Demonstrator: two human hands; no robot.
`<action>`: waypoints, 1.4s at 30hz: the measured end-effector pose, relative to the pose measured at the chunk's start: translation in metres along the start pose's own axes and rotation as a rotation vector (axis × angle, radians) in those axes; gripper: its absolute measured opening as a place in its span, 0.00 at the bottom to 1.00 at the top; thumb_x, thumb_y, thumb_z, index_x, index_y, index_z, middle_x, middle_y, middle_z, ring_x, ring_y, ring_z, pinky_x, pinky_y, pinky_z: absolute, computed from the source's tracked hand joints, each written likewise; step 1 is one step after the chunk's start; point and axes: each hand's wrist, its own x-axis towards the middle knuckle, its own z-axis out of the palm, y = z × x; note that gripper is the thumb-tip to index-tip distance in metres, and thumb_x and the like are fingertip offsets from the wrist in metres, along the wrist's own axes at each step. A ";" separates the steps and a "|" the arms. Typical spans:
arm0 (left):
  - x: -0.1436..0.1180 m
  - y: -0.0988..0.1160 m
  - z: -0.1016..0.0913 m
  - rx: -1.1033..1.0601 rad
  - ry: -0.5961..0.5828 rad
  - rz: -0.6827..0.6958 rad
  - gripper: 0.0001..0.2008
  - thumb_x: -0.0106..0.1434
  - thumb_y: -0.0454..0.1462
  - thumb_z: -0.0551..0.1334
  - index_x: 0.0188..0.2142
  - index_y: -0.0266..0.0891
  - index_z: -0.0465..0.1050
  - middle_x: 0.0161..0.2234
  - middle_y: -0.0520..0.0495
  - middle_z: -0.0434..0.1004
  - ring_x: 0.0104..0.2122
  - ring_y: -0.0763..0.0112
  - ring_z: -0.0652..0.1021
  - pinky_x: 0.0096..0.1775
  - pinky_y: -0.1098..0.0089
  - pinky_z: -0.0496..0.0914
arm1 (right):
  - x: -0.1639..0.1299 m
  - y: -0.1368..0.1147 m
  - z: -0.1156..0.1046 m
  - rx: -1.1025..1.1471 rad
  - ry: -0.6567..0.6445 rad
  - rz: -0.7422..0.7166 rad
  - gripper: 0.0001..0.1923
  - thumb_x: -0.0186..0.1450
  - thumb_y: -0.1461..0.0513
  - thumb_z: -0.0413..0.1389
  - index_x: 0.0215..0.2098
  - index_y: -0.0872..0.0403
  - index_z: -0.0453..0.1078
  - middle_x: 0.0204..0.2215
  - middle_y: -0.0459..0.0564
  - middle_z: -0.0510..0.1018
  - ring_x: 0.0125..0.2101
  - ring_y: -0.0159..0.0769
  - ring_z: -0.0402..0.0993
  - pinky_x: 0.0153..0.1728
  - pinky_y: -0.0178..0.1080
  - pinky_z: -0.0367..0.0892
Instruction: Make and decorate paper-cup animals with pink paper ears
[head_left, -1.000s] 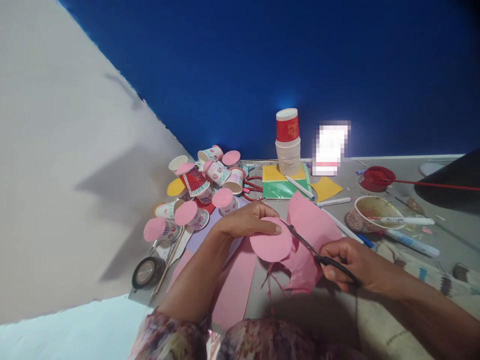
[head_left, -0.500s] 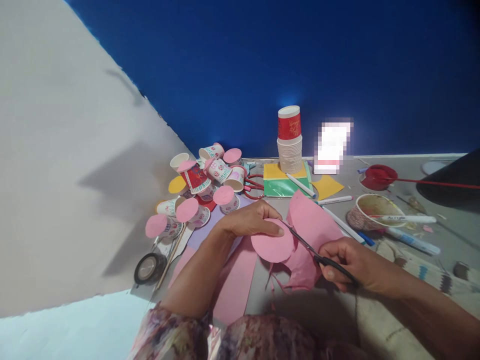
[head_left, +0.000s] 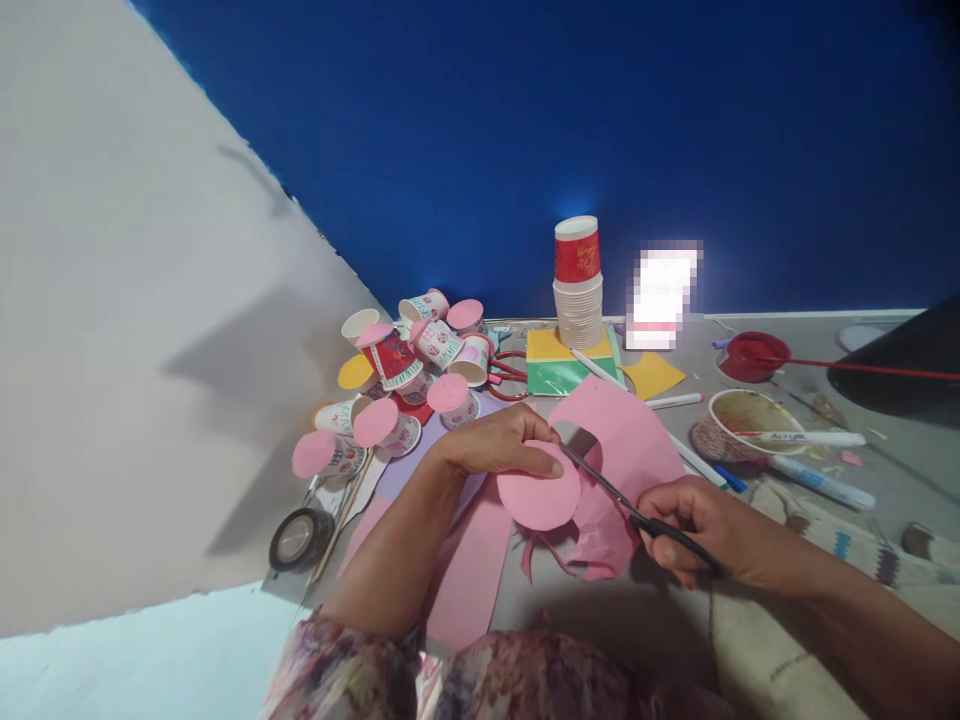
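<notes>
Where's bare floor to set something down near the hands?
Bare grey floor between the blurred white card and the red dish; another patch right of the marker-filled bowl. Crowded: the paper cup pile by the left hand, pink paper by the right hand.

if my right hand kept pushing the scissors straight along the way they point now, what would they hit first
Probably your left hand. The right hand aims the scissors up and left along the pink paper circle, and their tips sit close beside the left thumb that pinches the circle. Depth between them is hard to judge.
</notes>
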 end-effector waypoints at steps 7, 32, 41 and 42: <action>-0.016 0.012 -0.009 0.017 0.036 0.034 0.22 0.56 0.48 0.71 0.19 0.37 0.65 0.19 0.56 0.59 0.21 0.78 0.60 0.23 0.73 0.53 | 0.000 0.001 0.001 0.042 0.049 -0.061 0.26 0.56 0.39 0.64 0.26 0.52 0.67 0.17 0.44 0.73 0.19 0.30 0.63 0.24 0.34 0.54; -0.053 -0.002 0.051 -0.576 0.611 0.045 0.20 0.50 0.47 0.77 0.28 0.37 0.72 0.24 0.53 0.72 0.23 0.77 0.69 0.26 0.76 0.61 | 0.003 0.001 0.015 0.115 -0.032 -0.262 0.40 0.53 0.27 0.58 0.31 0.55 0.71 0.19 0.46 0.73 0.21 0.30 0.61 0.25 0.36 0.57; -0.034 0.006 0.054 -0.407 0.461 -0.061 0.16 0.52 0.46 0.72 0.28 0.36 0.73 0.21 0.55 0.67 0.21 0.78 0.66 0.24 0.75 0.56 | 0.009 0.010 0.019 0.251 -0.152 -0.199 0.38 0.50 0.30 0.65 0.28 0.57 0.73 0.15 0.43 0.70 0.16 0.27 0.60 0.22 0.33 0.54; -0.034 0.007 0.055 -0.398 0.459 -0.063 0.16 0.52 0.46 0.72 0.28 0.37 0.72 0.20 0.55 0.66 0.20 0.78 0.65 0.24 0.75 0.55 | 0.009 0.011 0.018 0.257 -0.162 -0.201 0.37 0.50 0.31 0.65 0.28 0.57 0.73 0.15 0.43 0.70 0.16 0.27 0.60 0.21 0.33 0.54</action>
